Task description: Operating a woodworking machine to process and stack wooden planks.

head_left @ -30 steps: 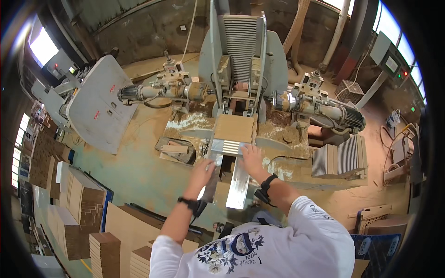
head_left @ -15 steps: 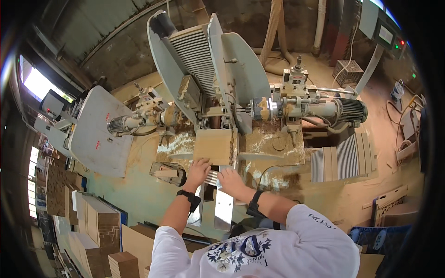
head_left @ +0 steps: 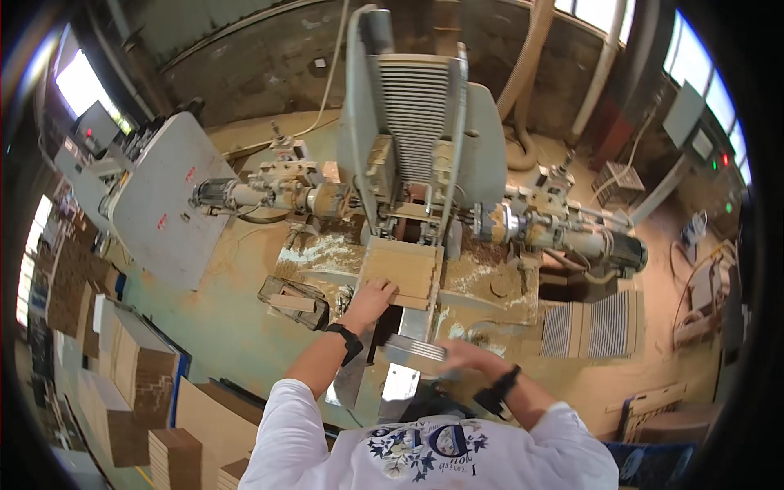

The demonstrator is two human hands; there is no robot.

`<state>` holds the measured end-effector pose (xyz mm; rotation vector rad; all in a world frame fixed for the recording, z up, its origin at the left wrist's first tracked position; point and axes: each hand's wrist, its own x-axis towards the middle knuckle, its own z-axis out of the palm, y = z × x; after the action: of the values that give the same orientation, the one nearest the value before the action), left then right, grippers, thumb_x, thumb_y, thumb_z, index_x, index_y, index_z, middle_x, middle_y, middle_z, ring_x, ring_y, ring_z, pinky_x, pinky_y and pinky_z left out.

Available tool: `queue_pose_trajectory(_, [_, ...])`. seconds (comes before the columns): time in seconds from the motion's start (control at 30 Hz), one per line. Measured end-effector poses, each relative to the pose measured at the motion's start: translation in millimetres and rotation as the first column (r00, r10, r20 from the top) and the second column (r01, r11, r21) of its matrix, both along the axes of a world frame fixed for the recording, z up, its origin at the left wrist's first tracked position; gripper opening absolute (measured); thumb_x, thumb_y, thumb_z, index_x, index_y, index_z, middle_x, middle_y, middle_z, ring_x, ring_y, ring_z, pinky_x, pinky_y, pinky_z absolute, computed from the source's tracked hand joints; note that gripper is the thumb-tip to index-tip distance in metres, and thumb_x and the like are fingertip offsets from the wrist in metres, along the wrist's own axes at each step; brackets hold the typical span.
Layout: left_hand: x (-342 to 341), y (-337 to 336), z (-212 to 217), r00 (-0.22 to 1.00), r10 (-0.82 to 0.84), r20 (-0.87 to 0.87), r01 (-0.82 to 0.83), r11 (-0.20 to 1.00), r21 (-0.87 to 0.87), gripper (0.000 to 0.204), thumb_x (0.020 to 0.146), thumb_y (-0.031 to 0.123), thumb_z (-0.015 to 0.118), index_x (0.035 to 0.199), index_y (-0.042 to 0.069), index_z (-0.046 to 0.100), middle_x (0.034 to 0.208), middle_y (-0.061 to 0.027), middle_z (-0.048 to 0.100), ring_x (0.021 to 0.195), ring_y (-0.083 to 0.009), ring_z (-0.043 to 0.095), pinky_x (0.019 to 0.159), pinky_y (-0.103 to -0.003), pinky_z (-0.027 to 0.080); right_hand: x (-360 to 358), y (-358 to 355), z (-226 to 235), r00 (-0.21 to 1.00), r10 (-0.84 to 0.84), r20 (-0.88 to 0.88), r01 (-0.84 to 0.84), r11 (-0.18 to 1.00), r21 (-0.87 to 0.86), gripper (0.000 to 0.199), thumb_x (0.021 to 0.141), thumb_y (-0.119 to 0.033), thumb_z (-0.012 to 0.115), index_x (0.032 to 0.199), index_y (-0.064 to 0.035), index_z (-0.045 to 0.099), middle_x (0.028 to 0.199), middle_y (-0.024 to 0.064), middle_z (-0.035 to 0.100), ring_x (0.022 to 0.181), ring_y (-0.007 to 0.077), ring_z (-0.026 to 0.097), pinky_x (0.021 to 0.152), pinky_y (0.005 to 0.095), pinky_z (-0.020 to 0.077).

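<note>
A flat brown board (head_left: 400, 265) lies on the machine's bed in front of the tall feed chute. My left hand (head_left: 371, 302) rests over the near left part of this board, fingers extended. My right hand (head_left: 467, 357) is closed on the right end of a short bundle of thin strips (head_left: 415, 351) with pale edges. The bundle is lifted beside two bright metal rails (head_left: 401, 382) at the bed's near end. Motion blurs the right fingers.
Between two grey side plates stands a tall stack of strips (head_left: 415, 106). Motorised heads (head_left: 604, 245) flank the bed. A low metal box (head_left: 292, 303) sits left of it. Stacked boards (head_left: 590, 328) stand at right, and more cardboard-coloured stacks (head_left: 155, 371) at lower left.
The right hand has moved right and toward me, lifting the strips out from between the rails. My left hand has shifted onto the board. The whole view has turned left.
</note>
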<state>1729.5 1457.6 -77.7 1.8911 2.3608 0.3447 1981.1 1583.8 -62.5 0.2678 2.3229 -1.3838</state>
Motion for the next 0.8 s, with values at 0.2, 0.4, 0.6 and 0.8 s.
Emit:
queue_pose_trajectory(0.2, [-0.3,13.8,-15.7,0.999,-0.021,-0.046,0.031,0.971,0.235,0.049,0.070,0.015,0.063,0.116,0.008,0.047,0.114,-0.0111,0.046,0.112,-0.0287,0.041,0.096,-0.042,0.031,-10.6,38.1,43.3,0.862,-0.493,0.121,0.460,0.658,-0.596,0.061,0.072,-0.023,0.071,0.122,-0.0005,0.044,0.112,0.0085,0.054,0.101,0.0177,0.051,0.085,0.0300,0.0425])
queue_pose_trajectory(0.4, [7.8,19.8,-9.6,0.998,0.026,-0.050,-0.022,0.997,0.077,0.072,0.062,0.029,0.072,0.122,0.002,0.042,0.129,-0.0162,0.036,0.125,-0.0322,0.028,0.103,-0.047,0.023,-167.8,68.9,58.0,0.882,-0.324,-0.343,0.325,0.944,-0.056,0.072,0.061,-0.031,0.075,0.117,0.0031,0.047,0.112,0.0149,0.052,0.103,0.0239,0.051,0.087,0.0323,0.0410])
queue_pose_trajectory(0.6, [14.9,22.0,-12.6,0.999,0.042,-0.034,-0.038,0.994,0.101,0.071,0.064,0.031,0.071,0.123,0.005,0.043,0.124,-0.0142,0.041,0.122,-0.0316,0.031,0.104,-0.046,0.020,-234.1,92.7,24.6,0.995,0.016,-0.100,0.016,0.949,0.314,0.081,0.055,-0.046,0.072,0.115,0.0034,0.047,0.118,0.0213,0.045,0.109,0.0324,0.045,0.089,0.0380,0.0376])
queue_pose_trajectory(0.8, [13.8,9.2,-21.3,0.999,0.041,0.023,-0.044,0.991,0.126,0.070,0.064,0.029,0.071,0.123,0.006,0.043,0.119,-0.0130,0.044,0.118,-0.0308,0.036,0.104,-0.044,0.021,-245.8,80.0,30.0,0.985,0.165,0.058,-0.174,0.922,0.345,0.080,0.058,-0.048,0.071,0.116,0.0021,0.046,0.113,0.0202,0.049,0.106,0.0301,0.047,0.086,0.0366,0.0385])
